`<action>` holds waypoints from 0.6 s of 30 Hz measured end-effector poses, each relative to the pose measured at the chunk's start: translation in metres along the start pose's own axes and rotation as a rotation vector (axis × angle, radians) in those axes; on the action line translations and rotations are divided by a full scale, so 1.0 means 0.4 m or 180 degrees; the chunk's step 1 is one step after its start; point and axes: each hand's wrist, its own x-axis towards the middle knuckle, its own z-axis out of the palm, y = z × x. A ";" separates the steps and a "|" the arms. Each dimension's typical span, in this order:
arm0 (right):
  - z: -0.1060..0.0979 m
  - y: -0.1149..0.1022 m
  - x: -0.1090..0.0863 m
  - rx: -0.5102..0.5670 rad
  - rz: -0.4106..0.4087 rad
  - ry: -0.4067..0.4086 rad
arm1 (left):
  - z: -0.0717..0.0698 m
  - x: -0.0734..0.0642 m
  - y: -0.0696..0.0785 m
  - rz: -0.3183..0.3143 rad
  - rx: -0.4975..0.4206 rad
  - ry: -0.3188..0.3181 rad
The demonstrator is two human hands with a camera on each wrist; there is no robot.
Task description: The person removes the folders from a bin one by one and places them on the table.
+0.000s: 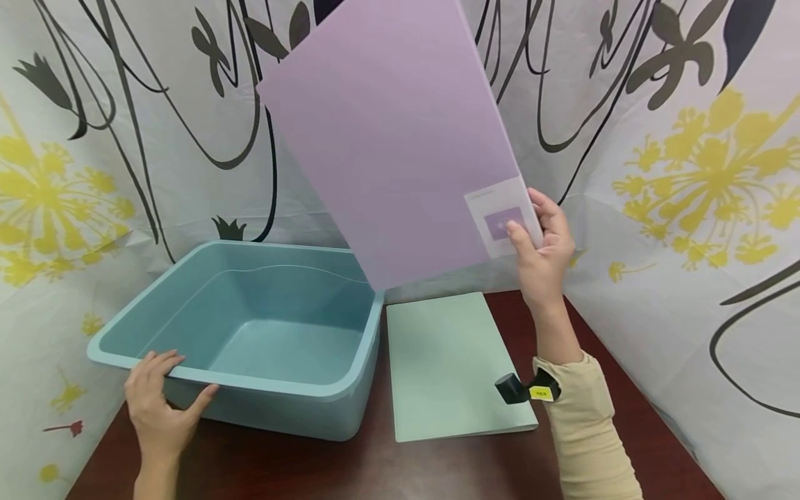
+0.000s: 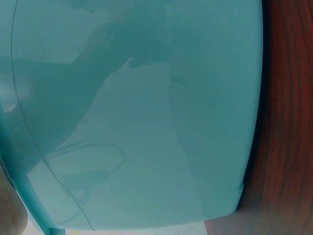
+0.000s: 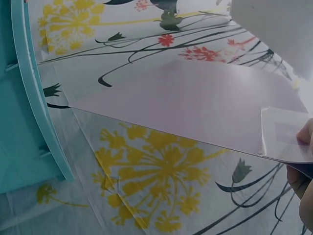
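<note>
A purple folder (image 1: 400, 139) with a clear label pocket (image 1: 500, 215) is held up in the air by my right hand (image 1: 545, 253), thumb on the pocket and fingers behind the edge. In the right wrist view the folder (image 3: 195, 107) is seen nearly edge-on, tilted. My left hand (image 1: 159, 406) rests on the near rim of a blue-green plastic tub (image 1: 269, 385), fingers over the rim and thumb along its outside. The tub's outer wall (image 2: 146, 122) fills most of the left wrist view. A pale green folder (image 1: 453, 368) lies on the table to the right of the tub.
The dark red-brown table (image 1: 300, 465) carries the tub and green folder. A patterned cloth (image 1: 706, 292) with yellow and black plant prints hangs behind and at both sides. My right wrist wears a small black camera (image 1: 512, 389).
</note>
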 end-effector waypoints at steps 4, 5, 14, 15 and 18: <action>-0.027 -0.001 -0.003 -0.0032 -0.0025 0.0099 | -0.001 0.001 0.000 0.0000 0.0017 0.0004; -0.034 0.000 -0.004 -0.0033 -0.0024 0.0118 | -0.001 0.001 0.000 0.0001 0.0018 0.0004; -0.082 0.003 -0.014 -0.0023 0.0043 0.0297 | 0.000 0.001 0.001 0.0024 -0.0004 0.0020; -0.087 0.004 -0.015 -0.0028 0.0054 0.0299 | 0.000 0.001 0.001 0.0024 -0.0003 0.0019; -0.103 0.007 -0.019 -0.0058 0.0075 0.0296 | 0.000 0.001 0.001 0.0018 -0.0011 0.0024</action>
